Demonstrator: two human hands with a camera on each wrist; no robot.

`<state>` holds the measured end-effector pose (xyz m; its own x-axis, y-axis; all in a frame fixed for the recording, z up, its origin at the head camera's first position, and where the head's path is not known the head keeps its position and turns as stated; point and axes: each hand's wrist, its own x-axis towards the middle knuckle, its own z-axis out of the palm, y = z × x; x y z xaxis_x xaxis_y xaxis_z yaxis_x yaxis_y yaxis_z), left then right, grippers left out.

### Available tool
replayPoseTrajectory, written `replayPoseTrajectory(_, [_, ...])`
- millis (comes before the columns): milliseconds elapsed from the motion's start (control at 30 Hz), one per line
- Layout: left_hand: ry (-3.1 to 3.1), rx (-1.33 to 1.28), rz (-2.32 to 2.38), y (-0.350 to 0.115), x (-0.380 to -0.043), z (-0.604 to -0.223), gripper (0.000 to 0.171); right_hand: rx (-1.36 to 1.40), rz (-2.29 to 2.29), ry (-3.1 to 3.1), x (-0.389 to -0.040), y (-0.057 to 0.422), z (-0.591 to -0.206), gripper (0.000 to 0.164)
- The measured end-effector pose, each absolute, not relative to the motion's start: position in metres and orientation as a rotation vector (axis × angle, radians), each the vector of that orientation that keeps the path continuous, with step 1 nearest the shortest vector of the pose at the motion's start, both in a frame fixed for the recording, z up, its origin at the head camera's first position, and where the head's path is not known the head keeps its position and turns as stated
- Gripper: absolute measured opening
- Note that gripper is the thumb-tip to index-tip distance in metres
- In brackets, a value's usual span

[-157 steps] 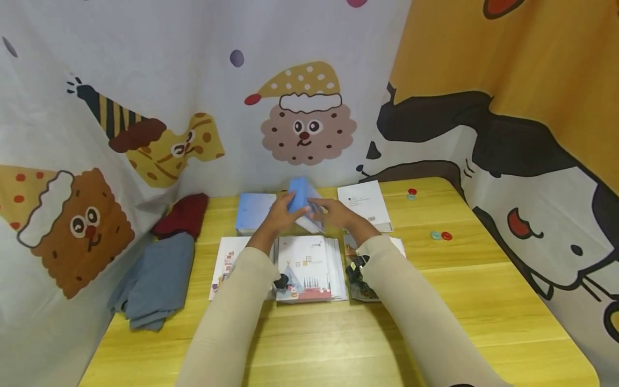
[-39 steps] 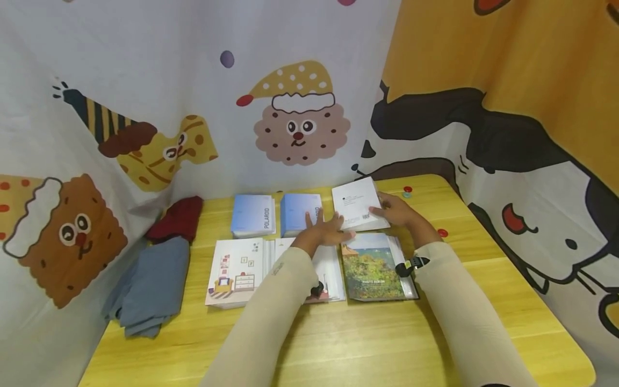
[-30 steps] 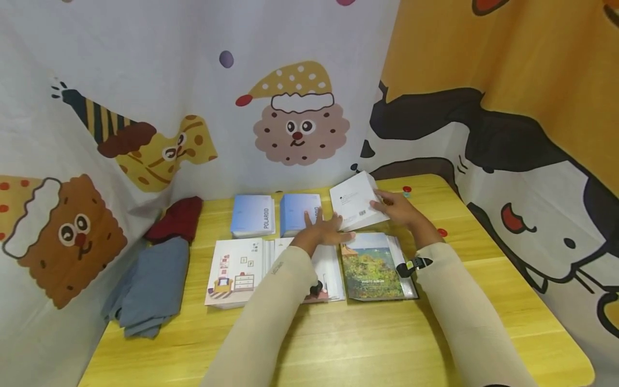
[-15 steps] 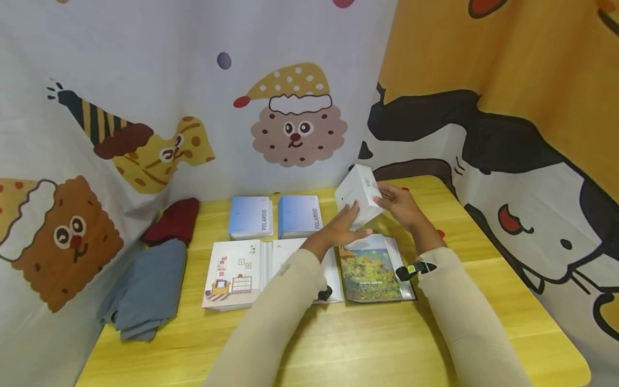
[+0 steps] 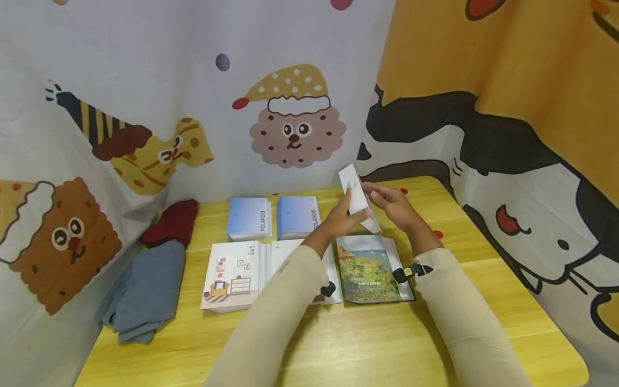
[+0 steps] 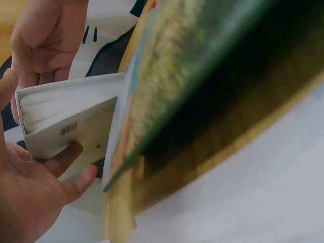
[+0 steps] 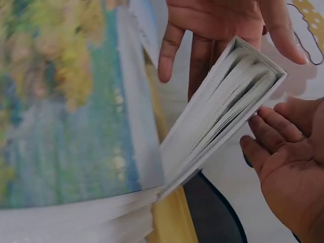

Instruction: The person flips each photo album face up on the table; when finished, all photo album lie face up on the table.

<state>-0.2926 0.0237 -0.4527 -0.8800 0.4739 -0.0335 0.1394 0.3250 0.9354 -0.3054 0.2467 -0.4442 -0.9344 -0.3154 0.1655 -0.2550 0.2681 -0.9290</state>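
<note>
A thick white photo album (image 5: 357,199) stands tilted between my two hands near the back right of the table. My left hand (image 5: 339,217) holds it, several fingers on the barcode cover (image 6: 76,129) and the thumb spread around the near end. My right hand (image 5: 394,207) is at the opposite cover, fingers fairly straight; in the right wrist view its fingertips (image 7: 258,121) lie against or very close to that cover. White page edges (image 7: 228,96) show between the covers. Just in front lies a landscape-covered photo album (image 5: 369,274). Whether the held album touches the table is unclear.
Two blue POLAROID albums (image 5: 249,215) lie to the left at the back. A white album with a furniture drawing (image 5: 232,274) is in front of them, beside another partly under the left sleeve. Grey cloth (image 5: 150,290), a dark red cloth (image 5: 171,223) and a red disc (image 5: 438,235) flank them.
The white album was lying flat, cover up; it has been lifted and turned on edge. My left hand moved right from beside the blue album onto it. The right hand's grip loosened.
</note>
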Motion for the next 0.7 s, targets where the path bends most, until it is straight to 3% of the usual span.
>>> replayPoseTrajectory(367, [2.62, 0.517, 1.307, 0.014, -0.302, -0.466, 0.092, -0.415, -1.116, 2.651, -0.316, 0.246, -0.466, 0.076])
replayPoseTrajectory(700, [2.611, 0.45, 1.223, 0.011, -0.306, -0.477, 0.086, -0.362, -0.961, 2.688, -0.314, 0.24, -0.469, 0.083])
